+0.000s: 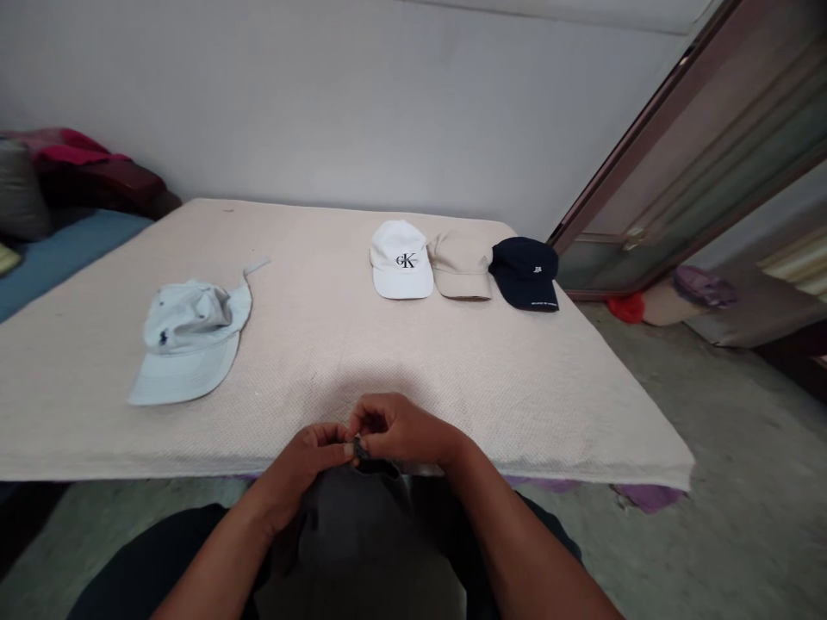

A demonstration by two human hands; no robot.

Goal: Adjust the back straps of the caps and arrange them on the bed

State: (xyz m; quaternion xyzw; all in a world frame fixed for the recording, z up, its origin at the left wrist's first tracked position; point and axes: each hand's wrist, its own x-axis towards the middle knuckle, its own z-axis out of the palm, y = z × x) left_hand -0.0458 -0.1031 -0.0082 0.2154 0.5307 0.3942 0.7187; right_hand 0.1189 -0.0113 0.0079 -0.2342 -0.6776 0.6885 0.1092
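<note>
My left hand (315, 455) and my right hand (401, 428) meet at the near edge of the table. Between them is a dark grey cap (362, 512), held low over my lap. Both hands have their fingers closed in a pinch on its strap (359, 448), where a small brassy bit shows. Much of the cap is in shadow, so its full shape is hard to make out. Left of the hands, a pale blue cap (190, 340) lies on the table with its loose strap sticking out behind.
Toward the back right of the cloth-covered table (310, 344) stand a white cap (401, 260), a beige cap (461, 263) and a navy cap (525, 272) in a row. A wall (323, 103) rises behind. Bedding (96, 237) is at far left, a framed door (672, 164) at right.
</note>
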